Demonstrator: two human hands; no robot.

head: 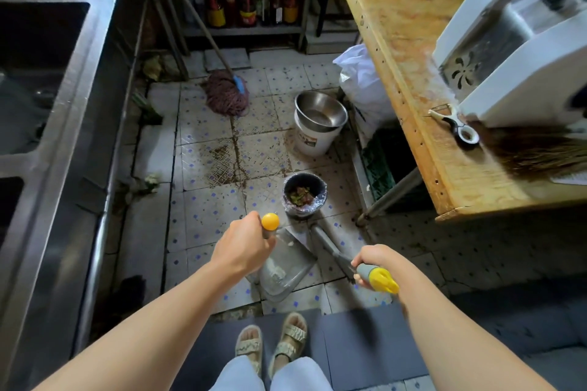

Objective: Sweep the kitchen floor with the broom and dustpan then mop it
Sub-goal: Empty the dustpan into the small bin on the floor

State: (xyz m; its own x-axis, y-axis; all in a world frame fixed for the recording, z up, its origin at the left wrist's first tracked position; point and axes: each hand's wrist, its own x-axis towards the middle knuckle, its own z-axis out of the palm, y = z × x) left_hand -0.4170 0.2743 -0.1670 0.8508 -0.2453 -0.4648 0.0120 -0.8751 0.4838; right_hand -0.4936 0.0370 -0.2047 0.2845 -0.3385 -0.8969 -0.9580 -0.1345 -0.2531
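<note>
Standing on a grey mat (pixel 355 343), the left hand (pixel 243 247) has its fingers wrapped round the dustpan (pixel 282 267) handle, the right hand (pixel 378 259) round the broom (pixel 330 244) handle; beyond, stained tiled floor (pixel 209 162), bin (pixel 304 195), mop (pixel 227 95).

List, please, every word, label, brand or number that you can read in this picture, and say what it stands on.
None can be read.
White bucket: a printed label with a red patch, too blurred to read.
Bottles on the back shelf: yellow and red labels, too small and dark to read.
White machine on the wooden table: only a cut-out flower pattern, no text.
</note>
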